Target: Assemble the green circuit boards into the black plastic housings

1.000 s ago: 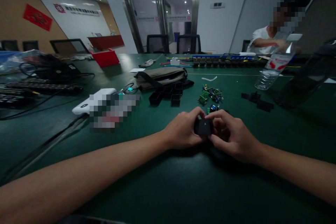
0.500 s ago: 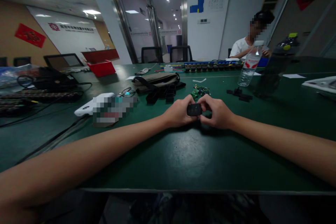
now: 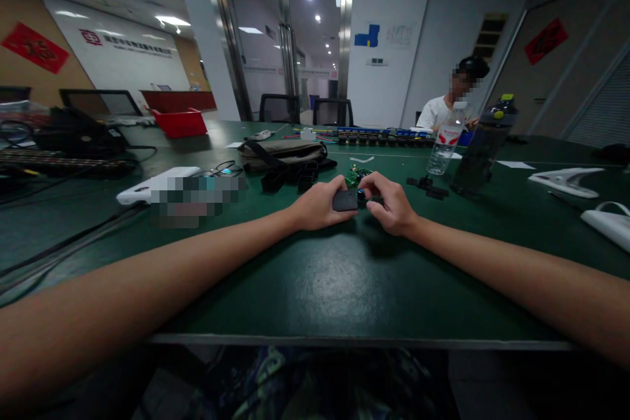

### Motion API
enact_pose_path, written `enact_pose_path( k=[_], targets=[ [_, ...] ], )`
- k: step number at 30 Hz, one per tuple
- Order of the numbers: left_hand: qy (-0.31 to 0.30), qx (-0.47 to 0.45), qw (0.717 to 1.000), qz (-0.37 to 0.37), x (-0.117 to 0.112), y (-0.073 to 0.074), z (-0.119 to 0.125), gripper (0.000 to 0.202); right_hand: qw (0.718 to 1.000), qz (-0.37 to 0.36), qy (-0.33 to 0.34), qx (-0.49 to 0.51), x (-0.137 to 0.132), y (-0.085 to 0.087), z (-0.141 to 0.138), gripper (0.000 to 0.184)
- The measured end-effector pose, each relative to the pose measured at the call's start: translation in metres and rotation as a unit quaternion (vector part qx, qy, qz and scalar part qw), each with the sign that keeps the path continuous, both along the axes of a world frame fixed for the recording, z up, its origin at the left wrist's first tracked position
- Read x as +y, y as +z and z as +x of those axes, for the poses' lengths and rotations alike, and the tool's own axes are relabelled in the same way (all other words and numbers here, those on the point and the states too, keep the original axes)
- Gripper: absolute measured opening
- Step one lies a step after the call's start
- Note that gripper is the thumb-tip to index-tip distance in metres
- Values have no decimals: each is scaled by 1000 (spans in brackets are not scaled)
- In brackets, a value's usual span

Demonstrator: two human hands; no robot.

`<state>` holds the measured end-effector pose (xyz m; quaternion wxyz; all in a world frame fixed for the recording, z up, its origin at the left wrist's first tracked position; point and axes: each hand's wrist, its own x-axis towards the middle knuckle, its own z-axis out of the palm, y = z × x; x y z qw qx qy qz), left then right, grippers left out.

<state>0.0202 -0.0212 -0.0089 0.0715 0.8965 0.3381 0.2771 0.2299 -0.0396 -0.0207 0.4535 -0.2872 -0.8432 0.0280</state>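
My left hand [image 3: 319, 205] is closed around a small black rectangular plastic case [image 3: 345, 201], held just above the green table [image 3: 335, 289]. To its right, my right hand [image 3: 392, 205] is closed in a pinch on a small dark piece [image 3: 376, 199], too small to name, with a gap between it and the case. Green circuit boards [image 3: 352, 177] lie in a little pile just behind my hands, partly hidden by them. Several flat black plastic pieces [image 3: 433, 190] are beyond my right hand. Open black plastic shells [image 3: 306, 177] sit behind my left hand.
A water bottle [image 3: 441, 147] and a dark drinking bottle [image 3: 480, 157] stand at the right. A grey-brown bag [image 3: 280, 154] and a white device [image 3: 157, 185] with cables lie left. A red bin [image 3: 181, 123] is farther back. Across the table sits another person [image 3: 436, 111].
The view has turned slightly right. My right hand has drawn apart from the black case, with a small dark piece between its fingers. The case now lies flatter in my left hand.
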Motion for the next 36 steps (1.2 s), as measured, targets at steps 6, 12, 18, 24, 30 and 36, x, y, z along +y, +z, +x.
enact_pose_path(
  k=[6,12,18,24,30,36],
  targets=[
    [12,62,998,10,7,3,-9,37,995,35,-86,-41,19,3,26,7],
    [11,120,993,20,11,4,-14,40,989,14,-111,-99,26,1,29,17],
    [-9,140,989,38,12,4,-14,42,983,15,-134,-125,31,-2,18,21],
    [-6,173,984,47,8,9,-14,42,973,-18,-115,-199,37,-2,23,27],
    [-10,180,982,49,7,11,-15,42,962,-26,-123,-241,39,-2,26,23],
    [-16,188,981,52,7,12,-14,44,964,-39,-109,-239,36,3,28,21]
  ],
)
